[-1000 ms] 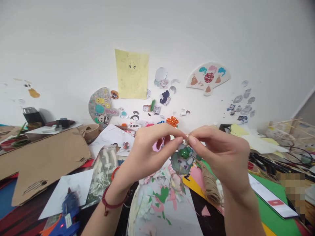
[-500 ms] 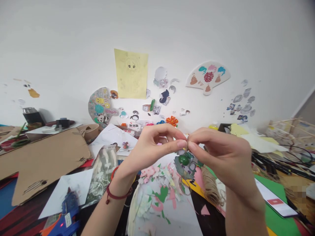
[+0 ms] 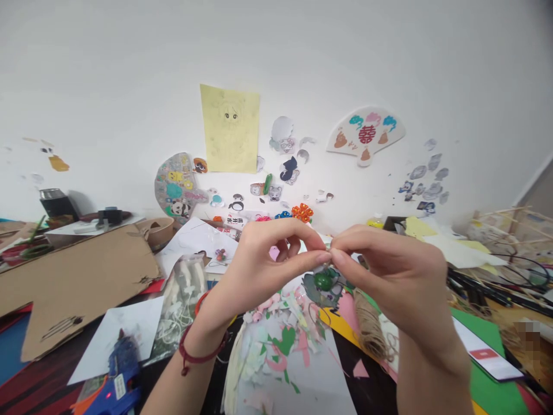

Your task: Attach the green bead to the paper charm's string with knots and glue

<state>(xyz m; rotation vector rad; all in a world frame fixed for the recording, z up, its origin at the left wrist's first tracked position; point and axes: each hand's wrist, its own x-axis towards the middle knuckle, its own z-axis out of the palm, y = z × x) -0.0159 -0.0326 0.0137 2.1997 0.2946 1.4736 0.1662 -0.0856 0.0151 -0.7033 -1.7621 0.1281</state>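
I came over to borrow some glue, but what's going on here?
A person holds their left hand and right hand up together, fingertips pinching something too small to make out. Just below hangs a grey-green cut-out charm with a glossy green bead. A coil of tan jute twine lies under the right hand, near coloured paper scraps. A blue hot glue gun lies at lower left.

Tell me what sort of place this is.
Probably a home craft corner, hedged only slightly: a blue hot glue gun lies on the desk, pink and green cut-paper scraps are heaped on a sheet, and a cream paper fan hangs among cut-outs on the wall.
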